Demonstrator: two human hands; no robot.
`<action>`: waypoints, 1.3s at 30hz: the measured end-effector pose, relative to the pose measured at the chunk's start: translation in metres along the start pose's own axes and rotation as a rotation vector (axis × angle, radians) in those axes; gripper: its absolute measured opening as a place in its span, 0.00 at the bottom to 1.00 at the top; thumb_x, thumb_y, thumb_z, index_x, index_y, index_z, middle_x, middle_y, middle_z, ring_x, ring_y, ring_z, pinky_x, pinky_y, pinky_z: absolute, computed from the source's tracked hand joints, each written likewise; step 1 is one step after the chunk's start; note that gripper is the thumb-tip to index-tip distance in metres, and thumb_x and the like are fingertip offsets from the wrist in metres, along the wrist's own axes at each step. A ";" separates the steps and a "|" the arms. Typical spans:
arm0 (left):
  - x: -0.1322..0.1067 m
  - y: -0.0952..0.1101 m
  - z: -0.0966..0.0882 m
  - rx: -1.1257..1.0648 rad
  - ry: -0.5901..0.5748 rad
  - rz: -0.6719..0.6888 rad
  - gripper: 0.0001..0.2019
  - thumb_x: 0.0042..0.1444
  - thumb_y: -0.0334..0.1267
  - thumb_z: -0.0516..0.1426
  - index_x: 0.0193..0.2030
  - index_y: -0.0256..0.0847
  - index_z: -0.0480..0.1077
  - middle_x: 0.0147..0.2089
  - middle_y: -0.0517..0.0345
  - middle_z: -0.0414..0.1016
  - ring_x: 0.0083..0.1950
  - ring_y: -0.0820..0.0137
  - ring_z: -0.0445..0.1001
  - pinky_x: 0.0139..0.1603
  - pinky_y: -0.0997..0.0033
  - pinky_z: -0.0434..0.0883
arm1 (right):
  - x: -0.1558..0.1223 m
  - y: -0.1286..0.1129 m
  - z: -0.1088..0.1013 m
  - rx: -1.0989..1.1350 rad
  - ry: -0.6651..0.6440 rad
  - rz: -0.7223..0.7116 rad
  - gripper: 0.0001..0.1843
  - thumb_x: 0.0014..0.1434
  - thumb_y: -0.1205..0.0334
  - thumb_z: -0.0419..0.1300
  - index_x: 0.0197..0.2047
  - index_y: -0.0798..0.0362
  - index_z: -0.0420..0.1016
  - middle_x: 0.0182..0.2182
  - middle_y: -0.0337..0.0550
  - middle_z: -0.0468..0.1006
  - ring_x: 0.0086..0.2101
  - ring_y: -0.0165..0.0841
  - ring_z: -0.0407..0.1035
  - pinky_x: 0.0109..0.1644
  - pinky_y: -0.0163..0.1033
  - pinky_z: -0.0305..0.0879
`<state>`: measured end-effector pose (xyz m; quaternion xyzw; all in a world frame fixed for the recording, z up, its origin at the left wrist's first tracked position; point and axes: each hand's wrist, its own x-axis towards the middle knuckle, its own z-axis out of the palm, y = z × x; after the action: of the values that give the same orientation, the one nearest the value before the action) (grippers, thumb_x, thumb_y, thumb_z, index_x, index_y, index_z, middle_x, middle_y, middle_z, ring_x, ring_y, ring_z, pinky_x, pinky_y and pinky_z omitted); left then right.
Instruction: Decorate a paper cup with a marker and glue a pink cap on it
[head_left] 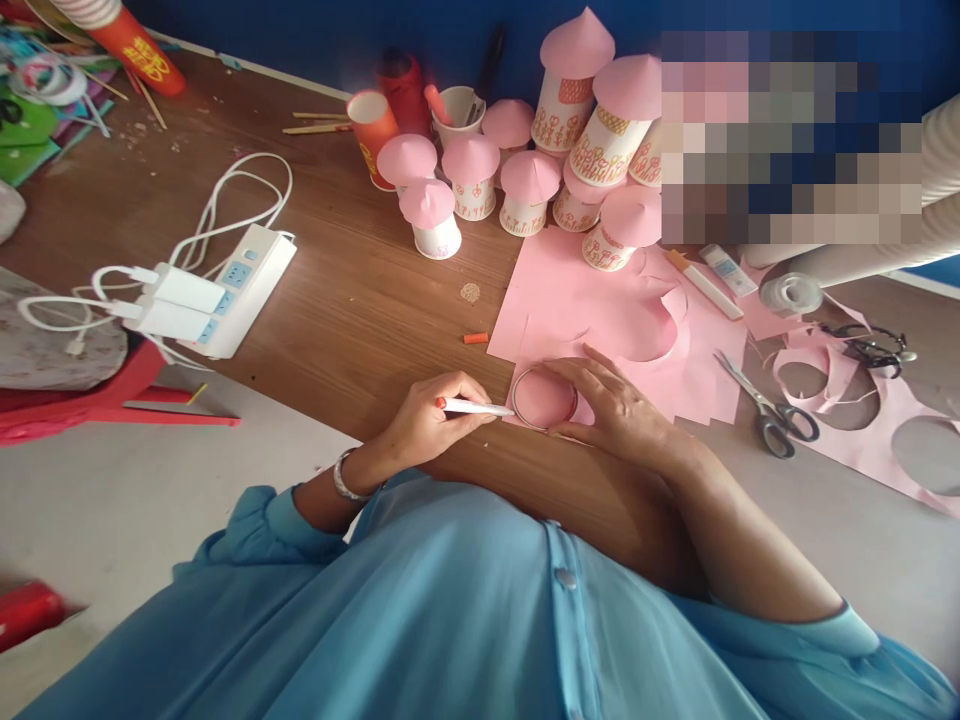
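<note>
My left hand [416,425] is closed round a white pen with a red end [476,407], whose tip touches the left edge of a thin round ring [519,385]. The ring lies on a pink paper sheet [570,290] at the near edge of the wooden table [360,310]. My right hand [622,405] rests on the ring's right side. Its fingers are spread and press the ring down onto the paper. Round holes show in the pink sheet just beyond the ring.
Several paper cups with pink cone tops [525,190] stand at the back. Scissors [765,405], a tape roll [791,293], a white tube [727,268] and pink scraps [862,400] lie to the right. A white power strip [232,290] with cables sits left. A small orange piece [475,338] lies near the paper.
</note>
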<state>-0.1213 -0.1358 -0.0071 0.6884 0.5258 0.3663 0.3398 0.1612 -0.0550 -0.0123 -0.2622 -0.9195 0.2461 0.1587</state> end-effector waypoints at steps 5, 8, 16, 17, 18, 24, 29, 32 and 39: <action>0.006 0.000 -0.005 0.020 -0.026 -0.050 0.08 0.60 0.41 0.66 0.36 0.41 0.74 0.37 0.57 0.83 0.38 0.70 0.81 0.40 0.70 0.75 | 0.001 -0.001 -0.001 0.011 -0.002 0.006 0.40 0.68 0.42 0.60 0.75 0.47 0.51 0.63 0.53 0.75 0.62 0.49 0.70 0.74 0.69 0.54; 0.011 -0.001 -0.008 0.028 -0.027 -0.053 0.08 0.60 0.42 0.66 0.36 0.41 0.74 0.37 0.57 0.83 0.38 0.70 0.81 0.40 0.70 0.75 | 0.002 -0.002 -0.002 0.007 0.010 0.005 0.41 0.67 0.42 0.61 0.75 0.48 0.52 0.62 0.53 0.76 0.61 0.49 0.71 0.74 0.69 0.55; 0.024 -0.010 -0.012 0.043 0.009 -0.036 0.08 0.60 0.41 0.66 0.37 0.41 0.73 0.37 0.58 0.83 0.38 0.69 0.80 0.40 0.70 0.74 | 0.003 -0.002 -0.002 0.013 0.015 -0.006 0.41 0.67 0.42 0.60 0.74 0.49 0.53 0.61 0.54 0.76 0.60 0.48 0.71 0.74 0.69 0.54; 0.025 -0.011 -0.013 0.039 0.015 -0.030 0.08 0.60 0.41 0.66 0.37 0.41 0.73 0.37 0.58 0.83 0.37 0.69 0.80 0.39 0.70 0.74 | 0.003 -0.003 -0.002 0.014 0.007 -0.002 0.41 0.67 0.42 0.60 0.74 0.49 0.52 0.61 0.54 0.76 0.61 0.48 0.71 0.74 0.69 0.54; 0.026 -0.012 -0.013 0.038 0.020 -0.024 0.08 0.60 0.41 0.66 0.37 0.41 0.73 0.36 0.58 0.83 0.37 0.69 0.80 0.39 0.70 0.74 | 0.003 -0.003 -0.003 0.016 0.001 0.002 0.40 0.67 0.43 0.60 0.75 0.49 0.51 0.62 0.54 0.75 0.61 0.48 0.71 0.75 0.69 0.54; 0.033 -0.014 -0.012 0.040 0.020 0.003 0.09 0.60 0.43 0.66 0.36 0.42 0.73 0.36 0.56 0.83 0.37 0.69 0.81 0.39 0.69 0.75 | 0.002 -0.001 -0.003 0.032 0.001 0.003 0.43 0.66 0.44 0.63 0.76 0.47 0.50 0.62 0.52 0.75 0.62 0.49 0.70 0.75 0.69 0.53; 0.039 -0.011 -0.011 -0.030 0.080 0.053 0.08 0.60 0.41 0.66 0.36 0.42 0.72 0.35 0.58 0.82 0.38 0.68 0.81 0.50 0.61 0.79 | 0.001 0.000 -0.001 0.032 -0.023 0.017 0.42 0.66 0.44 0.63 0.75 0.48 0.50 0.63 0.53 0.74 0.63 0.48 0.69 0.76 0.70 0.51; 0.042 -0.007 -0.015 -0.088 0.185 0.068 0.07 0.59 0.38 0.67 0.38 0.42 0.72 0.37 0.57 0.82 0.43 0.66 0.83 0.51 0.60 0.80 | 0.001 0.000 -0.001 0.033 -0.016 0.008 0.42 0.67 0.44 0.62 0.75 0.49 0.51 0.63 0.54 0.74 0.64 0.47 0.69 0.76 0.69 0.51; 0.065 0.011 -0.021 -0.212 0.298 0.104 0.11 0.57 0.38 0.69 0.37 0.41 0.71 0.37 0.57 0.80 0.39 0.69 0.82 0.39 0.69 0.80 | 0.002 -0.002 0.000 0.054 -0.001 0.030 0.42 0.64 0.48 0.67 0.74 0.48 0.54 0.63 0.53 0.74 0.65 0.47 0.67 0.75 0.67 0.53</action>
<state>-0.1224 -0.0734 0.0217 0.6130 0.4922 0.5350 0.3094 0.1585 -0.0553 -0.0104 -0.2714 -0.9085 0.2736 0.1614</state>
